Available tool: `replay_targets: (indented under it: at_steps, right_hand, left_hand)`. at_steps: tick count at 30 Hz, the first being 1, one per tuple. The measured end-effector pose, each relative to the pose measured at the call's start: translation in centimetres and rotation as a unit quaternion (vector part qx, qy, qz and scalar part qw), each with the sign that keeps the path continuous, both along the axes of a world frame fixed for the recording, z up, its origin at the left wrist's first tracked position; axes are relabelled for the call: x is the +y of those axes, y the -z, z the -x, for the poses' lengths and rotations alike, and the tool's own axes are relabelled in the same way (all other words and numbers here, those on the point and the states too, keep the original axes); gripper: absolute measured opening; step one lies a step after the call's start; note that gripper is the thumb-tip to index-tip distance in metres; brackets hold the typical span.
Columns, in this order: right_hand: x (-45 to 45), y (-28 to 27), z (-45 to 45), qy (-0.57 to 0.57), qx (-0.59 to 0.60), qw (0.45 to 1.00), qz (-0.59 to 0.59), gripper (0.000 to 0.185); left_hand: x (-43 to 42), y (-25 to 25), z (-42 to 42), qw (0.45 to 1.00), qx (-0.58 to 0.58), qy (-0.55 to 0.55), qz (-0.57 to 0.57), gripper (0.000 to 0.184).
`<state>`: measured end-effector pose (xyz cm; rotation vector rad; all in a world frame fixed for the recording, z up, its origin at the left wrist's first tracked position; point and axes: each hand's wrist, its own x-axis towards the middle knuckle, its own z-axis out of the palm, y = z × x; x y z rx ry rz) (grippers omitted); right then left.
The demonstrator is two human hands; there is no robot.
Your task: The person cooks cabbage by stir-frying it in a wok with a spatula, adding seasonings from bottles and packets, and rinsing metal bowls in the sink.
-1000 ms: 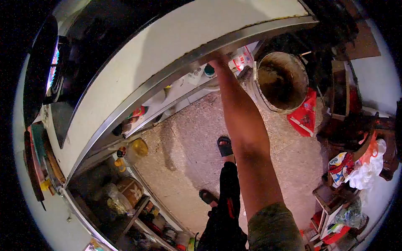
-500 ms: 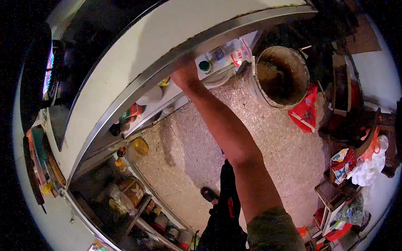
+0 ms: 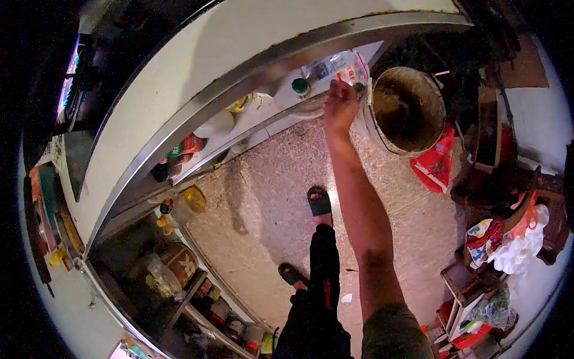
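My right hand is out in front of the shelf under the counter, between a green-capped jar and a deep, stained bucket. Its fingers are bent inward and close together; whatever they hold, if anything, is too dark and small to name. Just beyond the fingertips lies a clear plastic packet with red print. A pale round dish sits low behind the wrist, partly covered. My left hand does not appear.
The counter's metal edge curves above the shelf. A red bag lies beside the bucket. At lower left, an open cabinet holds a large brown-labelled jar; an oil bottle stands near it. White plastic bags rest on furniture at right.
My right hand has come out from under the counter edge and moved right, toward the packet and bucket. The view has shifted slightly, and a second sandalled foot now shows.
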<state>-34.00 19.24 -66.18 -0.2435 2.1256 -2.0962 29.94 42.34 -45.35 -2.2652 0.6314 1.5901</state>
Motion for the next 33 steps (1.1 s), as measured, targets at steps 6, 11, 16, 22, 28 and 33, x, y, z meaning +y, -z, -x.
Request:
replay_targets:
  at_steps: [6,11,16,22,28,33]
  right_hand:
    - [-3.1,3.6,5.4,-0.101,-0.333,0.928,0.132,0.01]
    - [-4.6,1.5,4.9,-0.113,0.154,0.977,-0.09,0.006]
    - [-3.6,0.4,2.6,-0.13,0.223,0.947,-0.19,0.02]
    - [-1.9,1.4,3.3,-0.176,0.179,0.929,-0.273,0.027]
    - [3.1,-3.8,1.5,-0.096,0.265,0.935,-0.215,0.02]
    - [17.3,-16.1,-4.6,-0.117,0.04,0.982,-0.146,0.029]
  left_hand:
    - [0.0,-0.1,0.5,1.0,-0.002,0.002,0.002,0.041]
    - [0.0,-0.7,0.8,1.0,-0.005,0.006,0.005,0.043]
    - [0.2,-0.8,1.1,1.0,-0.007,0.01,0.003,0.046]
    - [0.3,-1.0,1.4,1.0,-0.007,0.019,0.007,0.048]
    - [-0.1,-3.1,2.1,0.998,0.009,0.05,0.024,0.051]
    - [-1.5,-7.4,6.1,0.976,0.075,0.17,0.111,0.053]
